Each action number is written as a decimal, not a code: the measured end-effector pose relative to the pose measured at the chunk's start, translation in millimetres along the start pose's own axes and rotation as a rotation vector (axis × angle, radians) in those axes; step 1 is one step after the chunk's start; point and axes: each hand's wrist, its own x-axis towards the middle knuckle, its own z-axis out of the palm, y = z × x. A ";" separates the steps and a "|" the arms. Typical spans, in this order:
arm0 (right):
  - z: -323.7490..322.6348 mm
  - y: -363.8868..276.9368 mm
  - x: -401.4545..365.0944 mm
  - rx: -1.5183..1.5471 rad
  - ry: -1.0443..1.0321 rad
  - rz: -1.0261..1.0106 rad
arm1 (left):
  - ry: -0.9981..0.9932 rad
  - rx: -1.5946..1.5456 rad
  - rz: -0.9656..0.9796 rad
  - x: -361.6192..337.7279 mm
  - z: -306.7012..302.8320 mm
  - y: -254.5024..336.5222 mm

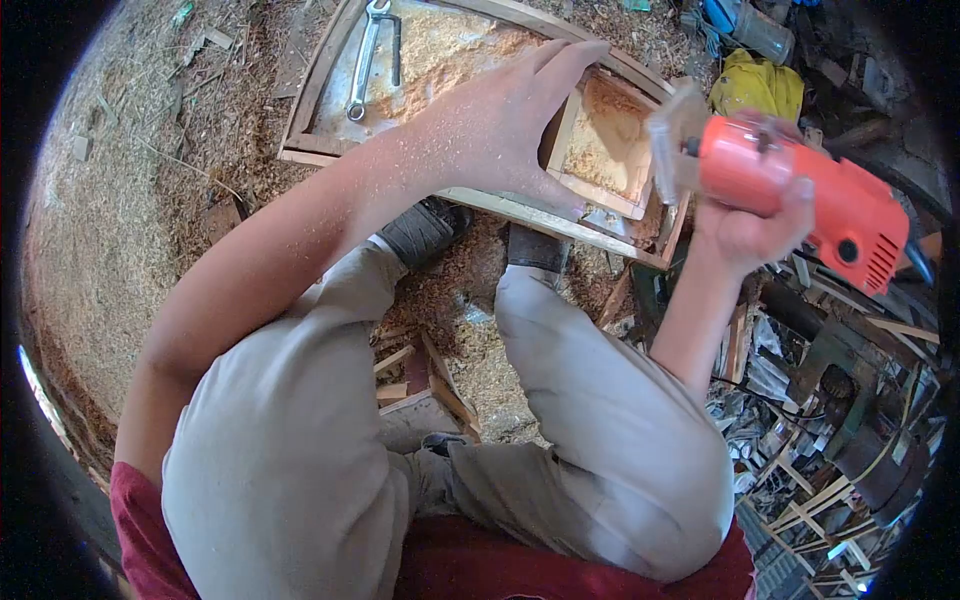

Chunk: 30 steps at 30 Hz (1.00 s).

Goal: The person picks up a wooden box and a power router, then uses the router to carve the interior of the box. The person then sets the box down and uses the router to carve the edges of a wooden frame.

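Holding small wooden frame (608, 198) and red power tool (850, 212).

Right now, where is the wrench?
In the head view, the wrench lies toward the upper left, inside the wooden frame, beside a thin dark rod and left of the left hand.

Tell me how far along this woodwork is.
The small wooden frame already looks assembled. In hand: the right hand holds the red power tool; the left hand is at the frame. Remaining, probably: clearing the sawdust inside it; further cuts I cannot judge.
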 end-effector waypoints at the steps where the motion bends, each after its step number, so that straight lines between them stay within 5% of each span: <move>1: -5.1 -7.6 7.2 0.019 0.024 0.029 | -0.005 0.008 -0.001 -1.4 -1.7 2.6; 7: -16.2 -28.2 20.9 0.030 0.136 0.094 | 0.005 0.111 0.162 -4.1 -8.1 4.1; 14: -5.5 -1.3 -7.0 0.064 0.046 0.127 | 0.039 0.075 0.018 1.9 -1.8 7.1; 19: 4.4 9.6 -10.4 -0.118 -0.116 -0.036 | 0.048 0.138 -0.099 2.9 8.2 24.8; 30: 5.2 21.0 4.3 -0.297 -0.211 -0.089 | 0.100 0.385 0.004 3.1 15.0 9.4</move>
